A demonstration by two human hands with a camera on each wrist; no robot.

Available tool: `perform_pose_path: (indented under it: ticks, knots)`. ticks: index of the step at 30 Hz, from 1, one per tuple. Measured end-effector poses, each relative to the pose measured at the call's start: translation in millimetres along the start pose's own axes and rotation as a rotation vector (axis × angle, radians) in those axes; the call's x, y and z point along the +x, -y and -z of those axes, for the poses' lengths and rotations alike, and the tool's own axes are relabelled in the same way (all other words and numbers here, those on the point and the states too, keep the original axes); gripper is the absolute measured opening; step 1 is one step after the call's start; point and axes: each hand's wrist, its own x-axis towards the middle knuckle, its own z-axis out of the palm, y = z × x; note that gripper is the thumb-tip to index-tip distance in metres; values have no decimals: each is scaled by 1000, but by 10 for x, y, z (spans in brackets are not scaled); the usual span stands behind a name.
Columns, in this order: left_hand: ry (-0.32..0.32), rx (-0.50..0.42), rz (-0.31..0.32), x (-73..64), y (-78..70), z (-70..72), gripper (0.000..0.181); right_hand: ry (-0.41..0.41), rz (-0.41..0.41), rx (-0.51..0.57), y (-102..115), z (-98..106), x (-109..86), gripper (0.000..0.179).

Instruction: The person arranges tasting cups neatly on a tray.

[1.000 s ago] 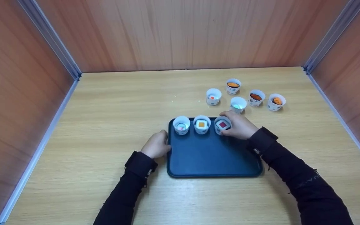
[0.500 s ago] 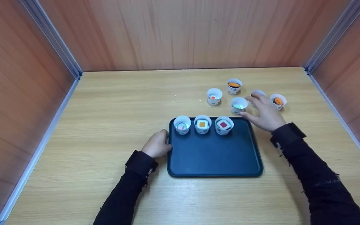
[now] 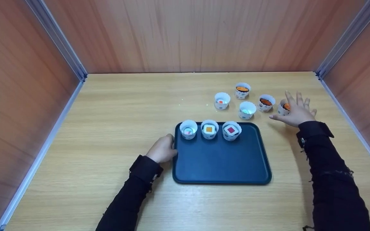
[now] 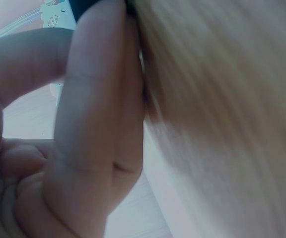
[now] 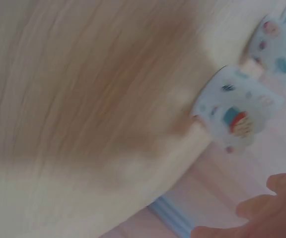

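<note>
My left hand (image 3: 162,149) grips the left rim of a dark blue tray (image 3: 222,165), its thumb on top. In the left wrist view its fingers (image 4: 91,94) reach a dark corner of the tray. Along the tray's far side stand three patterned paper cups: one with pale pieces (image 3: 188,130), one with an orange-centred white square (image 3: 209,129), one with a red-centred white square (image 3: 231,131). My right hand (image 3: 295,113) spreads its fingers beside the rightmost paper cup (image 3: 282,110), partly hiding it and its orange filling. In the right wrist view a printed paper cup (image 5: 237,106) stands near the fingertips.
Behind the tray, on the wooden table (image 3: 124,106), stand paper cups with orange (image 3: 242,91), reddish-brown (image 3: 266,103), red-dotted (image 3: 222,101) and pale green (image 3: 247,110) contents. Wooden panels (image 3: 191,35) enclose the table at the back and both sides.
My right hand has let go of the cup with the red-centred square on the tray and moved right, past the reddish-brown cup, to the rightmost cup. My left hand stays at the tray's rim.
</note>
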Motion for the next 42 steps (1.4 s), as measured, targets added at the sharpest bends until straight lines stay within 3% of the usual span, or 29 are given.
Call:
perform_pose_path:
  ticks: [8, 14, 22, 27, 35, 42]
  knots:
    - [9, 1, -4, -6, -19, 5, 23, 58, -86, 31, -164, -22, 49, 122]
    - [15, -11, 1, -1, -27, 9, 23, 27, -113, 57, -214, -67, 88, 111]
    - [8, 2, -2, -1, -18, 6, 24, -21, -94, 140, -195, -49, 109, 83]
    - [16, -3, 4, -2, -10, -2, 23, -22, -111, 184, -164, -36, 106, 76]
    - [6, 7, 3, 9, -8, -7, 24, -27, -116, 192, -169, -7, 120, 69]
    - [-1, 18, -2, 6, -8, -7, 23, -40, -86, 208, -132, 94, 64, 77]
